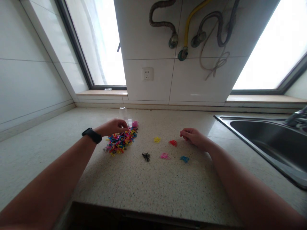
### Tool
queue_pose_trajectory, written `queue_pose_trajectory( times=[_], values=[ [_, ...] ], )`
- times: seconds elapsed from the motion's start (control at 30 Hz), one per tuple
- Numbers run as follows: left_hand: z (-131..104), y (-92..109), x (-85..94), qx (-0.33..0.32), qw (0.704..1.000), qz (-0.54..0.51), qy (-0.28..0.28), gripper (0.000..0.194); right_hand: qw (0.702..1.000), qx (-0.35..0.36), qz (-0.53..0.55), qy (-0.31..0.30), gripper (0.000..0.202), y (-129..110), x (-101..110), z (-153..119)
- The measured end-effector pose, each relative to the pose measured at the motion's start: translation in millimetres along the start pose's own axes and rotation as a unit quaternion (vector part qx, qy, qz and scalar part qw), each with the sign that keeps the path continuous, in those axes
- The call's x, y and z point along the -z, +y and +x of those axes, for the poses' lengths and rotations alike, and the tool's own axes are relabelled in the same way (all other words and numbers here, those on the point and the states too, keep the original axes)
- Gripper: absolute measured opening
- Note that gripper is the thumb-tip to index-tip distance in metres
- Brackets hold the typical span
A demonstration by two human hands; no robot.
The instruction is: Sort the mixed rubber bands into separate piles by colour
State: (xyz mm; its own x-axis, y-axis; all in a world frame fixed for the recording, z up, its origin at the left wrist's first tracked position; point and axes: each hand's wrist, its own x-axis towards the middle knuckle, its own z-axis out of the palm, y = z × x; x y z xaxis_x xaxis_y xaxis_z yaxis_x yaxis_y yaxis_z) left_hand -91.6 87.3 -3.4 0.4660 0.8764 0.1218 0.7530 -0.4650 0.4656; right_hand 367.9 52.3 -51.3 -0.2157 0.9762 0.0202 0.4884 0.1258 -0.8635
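Observation:
My left hand [116,126], with a black watch on the wrist, is at the upper edge of a mixed pile of small coloured bands [120,142]; its fingertips are pinched and what they grip is too small to make out. My right hand [192,136] rests on the counter with fingers curled together, their contents hidden. Just left of it lies a red cluster [173,143], then a yellow cluster [157,140]. Nearer to me are black bands [146,156], a pink cluster [165,156] and a blue cluster [184,159].
A clear container [123,113] and a pink object [135,124] stand behind the pile. A steel sink [259,137] is set into the speckled counter [148,188] at the right. Pipes and a socket [147,74] are on the tiled wall.

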Motion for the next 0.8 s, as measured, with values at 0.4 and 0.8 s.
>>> queue_pose_trajectory(
  times=[0.4,0.8],
  values=[
    [-1.0,8.1,1.9,-0.011,1.000,-0.015,-0.016,0.042,1.000,-0.005,0.012,-0.009,0.038,-0.5,0.8,-0.5],
    [1.3,-2.3,-6.5,-0.025,0.998,-0.052,-0.031,0.033,1.000,-0.011,0.012,-0.011,0.036,-2.4,-0.3,-0.3]
  ],
)
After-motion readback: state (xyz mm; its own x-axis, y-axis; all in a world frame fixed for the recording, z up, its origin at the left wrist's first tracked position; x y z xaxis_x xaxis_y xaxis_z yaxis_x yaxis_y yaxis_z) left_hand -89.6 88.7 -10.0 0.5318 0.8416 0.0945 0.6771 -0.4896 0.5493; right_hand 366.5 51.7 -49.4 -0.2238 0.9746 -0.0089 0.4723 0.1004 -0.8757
